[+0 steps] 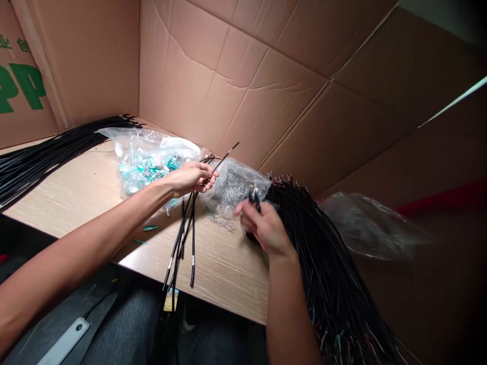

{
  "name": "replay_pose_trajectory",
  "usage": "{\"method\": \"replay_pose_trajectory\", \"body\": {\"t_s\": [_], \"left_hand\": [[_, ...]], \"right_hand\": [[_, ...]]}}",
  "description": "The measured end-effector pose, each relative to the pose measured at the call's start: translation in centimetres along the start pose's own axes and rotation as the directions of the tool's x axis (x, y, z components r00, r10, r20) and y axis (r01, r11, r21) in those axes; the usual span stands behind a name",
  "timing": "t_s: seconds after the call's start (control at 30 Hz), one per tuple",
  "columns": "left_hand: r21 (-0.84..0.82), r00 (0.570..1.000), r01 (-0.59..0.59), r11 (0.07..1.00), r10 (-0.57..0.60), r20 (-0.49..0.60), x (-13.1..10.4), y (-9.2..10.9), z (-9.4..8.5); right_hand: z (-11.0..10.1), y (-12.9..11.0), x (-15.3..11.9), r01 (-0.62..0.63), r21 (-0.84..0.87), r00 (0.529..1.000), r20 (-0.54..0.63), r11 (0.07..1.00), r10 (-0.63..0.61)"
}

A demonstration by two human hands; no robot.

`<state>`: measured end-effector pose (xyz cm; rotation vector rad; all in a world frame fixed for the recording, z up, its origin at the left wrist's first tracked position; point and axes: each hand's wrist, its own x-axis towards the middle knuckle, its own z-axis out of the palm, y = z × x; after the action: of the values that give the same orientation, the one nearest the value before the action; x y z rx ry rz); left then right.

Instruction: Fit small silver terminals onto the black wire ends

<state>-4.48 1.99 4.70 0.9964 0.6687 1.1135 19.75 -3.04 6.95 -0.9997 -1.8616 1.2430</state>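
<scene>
My left hand (195, 177) is closed on several thin black cables (193, 228), above the table. One cable end sticks up past my fingertips to the right; the others hang down over the table's front edge, some with whitish bands. My right hand (264, 228) is wrapped round a small dark tool (254, 198), blurred by motion, so its kind is unclear. Close behind that hand lies a clear bag (233, 187) of small silvery metal pieces, with some spilled in front. The two hands are apart.
A clear bag (152, 159) with green and silvery scraps lies to the left. Thick bundles of black cables lie at far left (57, 152) and right (327, 258), the right one hanging over the edge. Cardboard walls (228, 66) enclose the table. A white power strip (64, 342) is below.
</scene>
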Motion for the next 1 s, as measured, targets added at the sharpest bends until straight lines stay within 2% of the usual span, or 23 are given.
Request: {"method": "replay_pose_trajectory", "body": {"t_s": [0.03, 0.07, 0.1, 0.17, 0.27, 0.33, 0.4, 0.53, 0.63, 0.7, 0.77, 0.8, 0.83, 0.87, 0.9, 0.93, 1.0], "left_hand": [[0.046, 0.999, 0.004, 0.999, -0.005, 0.033, -0.3, -0.3, 0.4], [0.085, 0.998, 0.009, 0.996, -0.015, 0.064, -0.6, -0.5, 0.8], [0.119, 0.995, 0.012, 0.993, -0.024, 0.095, -0.9, -0.8, 1.2], [0.173, 0.986, 0.013, 0.985, -0.042, 0.163, -1.4, -1.2, 2.1], [0.241, 0.959, 0.047, 0.969, -0.111, 0.259, -2.0, -2.1, 3.4], [0.276, 0.948, 0.062, 0.959, -0.143, 0.285, -2.2, -2.6, 4.1], [0.284, 0.959, 0.043, 0.958, -0.12, 0.258, -2.2, -3.2, 4.5], [0.367, 0.983, -0.063, 0.928, -0.006, 0.183, -1.7, -4.1, 5.1], [0.458, 0.977, -0.159, 0.874, 0.072, 0.202, -1.8, -4.7, 5.3], [0.466, 0.971, -0.168, 0.869, 0.064, 0.231, -2.1, -5.1, 5.3], [0.463, 0.964, -0.134, 0.876, 0.006, 0.267, -2.6, -5.4, 5.0], [0.46, 0.96, -0.112, 0.881, -0.022, 0.277, -2.8, -5.5, 4.9], [0.443, 0.961, -0.09, 0.892, -0.039, 0.273, -2.9, -5.5, 4.7], [0.413, 0.963, -0.069, 0.908, -0.047, 0.265, -2.9, -5.4, 4.6], [0.377, 0.964, -0.053, 0.925, -0.051, 0.259, -2.7, -5.2, 4.7], [0.346, 0.965, -0.043, 0.937, -0.051, 0.259, -2.5, -5.0, 4.8], [0.314, 0.961, -0.035, 0.949, -0.054, 0.271, -2.0, -4.5, 5.4]], "right_hand": [[-0.3, 0.5, 0.7, 0.014, 0.052, 0.983, -0.186, 0.999, -0.004], [-0.4, 0.9, 1.5, 0.032, 0.086, 0.943, -0.333, 0.996, -0.001], [-0.5, 1.4, 2.3, 0.044, 0.103, 0.901, -0.433, 0.994, 0.004], [-0.4, 2.1, 3.7, 0.049, 0.119, 0.846, -0.533, 0.992, 0.023], [-0.3, 3.0, 5.0, 0.103, 0.169, 0.795, -0.606, 0.98, 0.021], [0.0, 3.4, 5.1, 0.166, 0.199, 0.771, -0.637, 0.966, -0.001], [0.5, 3.6, 4.8, 0.19, 0.231, 0.777, -0.63, 0.954, -0.003], [2.4, 3.8, 4.3, 0.185, 0.345, 0.832, -0.553, 0.92, 0.04], [2.7, 3.6, 4.7, 0.23, 0.425, 0.818, -0.572, 0.875, 0.063], [1.3, 3.1, 4.9, 0.258, 0.464, 0.759, -0.64, 0.847, 0.119], [-1.1, 2.3, 4.6, 0.317, 0.458, 0.641, -0.749, 0.83, 0.168], [-2.4, 2.0, 4.1, 0.364, 0.422, 0.567, -0.808, 0.83, 0.162], [-3.6, 1.6, 3.5, 0.412, 0.364, 0.529, -0.842, 0.835, 0.106], [-4.3, 1.4, 2.7, 0.451, 0.304, 0.516, -0.856, 0.839, 0.032], [-4.7, 1.3, 2.0, 0.464, 0.27, 0.52, -0.854, 0.844, -0.013], [-4.5, 1.3, 1.3, 0.451, 0.264, 0.553, -0.833, 0.853, -0.034], [-3.2, 1.5, 0.4, 0.363, 0.299, 0.658, -0.753, 0.883, -0.016]]}}
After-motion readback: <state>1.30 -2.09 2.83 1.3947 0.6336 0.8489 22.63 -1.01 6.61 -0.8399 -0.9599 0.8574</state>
